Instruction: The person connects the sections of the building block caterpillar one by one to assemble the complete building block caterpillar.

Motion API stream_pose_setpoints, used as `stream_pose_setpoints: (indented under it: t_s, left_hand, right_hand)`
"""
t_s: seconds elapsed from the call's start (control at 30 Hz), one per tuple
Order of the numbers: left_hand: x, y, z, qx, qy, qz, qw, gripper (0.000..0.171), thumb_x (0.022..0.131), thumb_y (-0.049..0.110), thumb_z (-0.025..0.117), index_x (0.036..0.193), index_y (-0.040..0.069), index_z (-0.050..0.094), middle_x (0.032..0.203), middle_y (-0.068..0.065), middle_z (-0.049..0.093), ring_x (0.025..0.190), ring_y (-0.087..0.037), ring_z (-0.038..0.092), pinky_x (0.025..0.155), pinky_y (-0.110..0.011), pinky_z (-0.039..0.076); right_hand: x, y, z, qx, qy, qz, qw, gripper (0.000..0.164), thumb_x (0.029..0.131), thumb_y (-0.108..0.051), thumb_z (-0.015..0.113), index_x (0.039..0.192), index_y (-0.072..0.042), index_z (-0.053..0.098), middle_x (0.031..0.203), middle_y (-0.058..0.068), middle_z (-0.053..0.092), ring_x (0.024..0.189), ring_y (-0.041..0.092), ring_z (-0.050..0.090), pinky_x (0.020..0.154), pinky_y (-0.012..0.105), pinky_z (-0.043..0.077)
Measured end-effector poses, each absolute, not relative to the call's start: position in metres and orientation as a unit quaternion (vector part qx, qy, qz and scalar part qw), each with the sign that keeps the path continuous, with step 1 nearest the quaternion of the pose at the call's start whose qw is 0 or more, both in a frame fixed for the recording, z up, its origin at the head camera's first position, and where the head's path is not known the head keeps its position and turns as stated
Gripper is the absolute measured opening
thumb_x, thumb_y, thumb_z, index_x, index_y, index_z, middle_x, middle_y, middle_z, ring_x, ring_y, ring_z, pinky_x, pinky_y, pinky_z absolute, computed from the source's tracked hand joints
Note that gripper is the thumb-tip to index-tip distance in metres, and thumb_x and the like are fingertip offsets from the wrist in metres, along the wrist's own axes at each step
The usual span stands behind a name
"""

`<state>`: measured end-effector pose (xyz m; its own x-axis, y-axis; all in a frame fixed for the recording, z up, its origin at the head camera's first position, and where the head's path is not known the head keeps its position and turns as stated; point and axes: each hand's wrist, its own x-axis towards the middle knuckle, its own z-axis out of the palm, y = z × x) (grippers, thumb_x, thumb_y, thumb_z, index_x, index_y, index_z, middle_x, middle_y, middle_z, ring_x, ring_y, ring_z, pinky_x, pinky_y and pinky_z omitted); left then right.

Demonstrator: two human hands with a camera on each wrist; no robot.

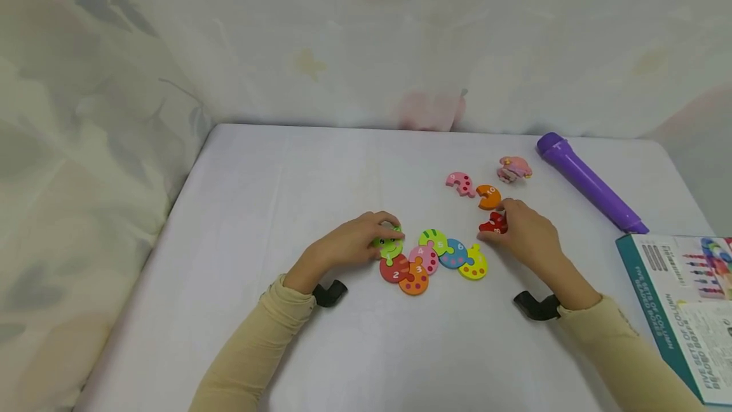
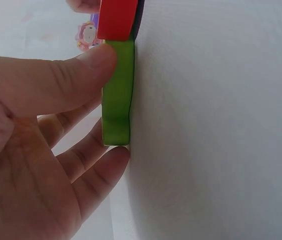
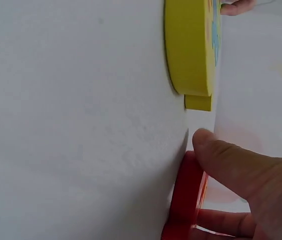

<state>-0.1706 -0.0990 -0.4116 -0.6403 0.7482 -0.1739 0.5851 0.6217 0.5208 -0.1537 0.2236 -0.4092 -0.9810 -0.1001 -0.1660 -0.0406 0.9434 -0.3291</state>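
Observation:
My left hand (image 1: 360, 237) pinches the green caterpillar-head puzzle piece (image 1: 389, 248), thumb on one edge and fingers round the other side in the left wrist view. From the head runs a joined, curving row of numbered pieces: red (image 1: 393, 271), orange (image 1: 414, 283), pink (image 1: 424, 260), green (image 1: 433, 242), blue (image 1: 453, 254) and yellow (image 1: 473, 267) at the right end. My right hand (image 1: 528, 234) grips a red puzzle piece (image 1: 494, 224) between thumb and fingers. In the right wrist view, this red piece (image 3: 185, 195) is apart from the yellow piece (image 3: 188, 50).
Loose pink (image 1: 466, 187) and orange (image 1: 488, 196) puzzle pieces lie beyond the right hand. Behind them sits a small pink figurine (image 1: 514, 169), beside a purple microphone-shaped tube (image 1: 591, 183). A teal-edged box (image 1: 675, 316) lies at the right of the white-covered table (image 1: 274, 183).

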Motion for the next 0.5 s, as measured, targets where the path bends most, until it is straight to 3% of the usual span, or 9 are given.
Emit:
stream_pose_setpoints:
  t_s: [0.27, 0.5]
  left_hand:
    - [-0.17, -0.099, -0.411, 0.376, 0.879, 0.219, 0.193, 0.044, 0.085, 0.006, 0.063, 0.126, 0.019, 0.059, 0.131, 0.003, 0.046, 0.114, -0.015, 0.042, 0.088, -0.026, 0.043]
    - [-0.171, -0.099, -0.413, 0.371, 0.881, 0.219, 0.194, 0.045, 0.084, 0.006, 0.063, 0.126, 0.02, 0.059, 0.131, 0.004, 0.045, 0.114, -0.014, 0.041, 0.088, -0.025, 0.042]
  right_hand:
    - [-0.143, 0.226, -0.408, -0.115, 0.979, -0.162, 0.048, 0.053, 0.074, -0.028, 0.077, 0.114, 0.0, 0.056, 0.102, 0.017, 0.058, 0.085, 0.029, 0.054, 0.07, 0.047, 0.046]
    - [-0.14, 0.227, -0.398, -0.234, 0.954, -0.178, 0.061, 0.049, 0.07, -0.015, 0.08, 0.115, -0.009, 0.061, 0.112, 0.008, 0.06, 0.104, 0.027, 0.05, 0.086, 0.053, 0.038]
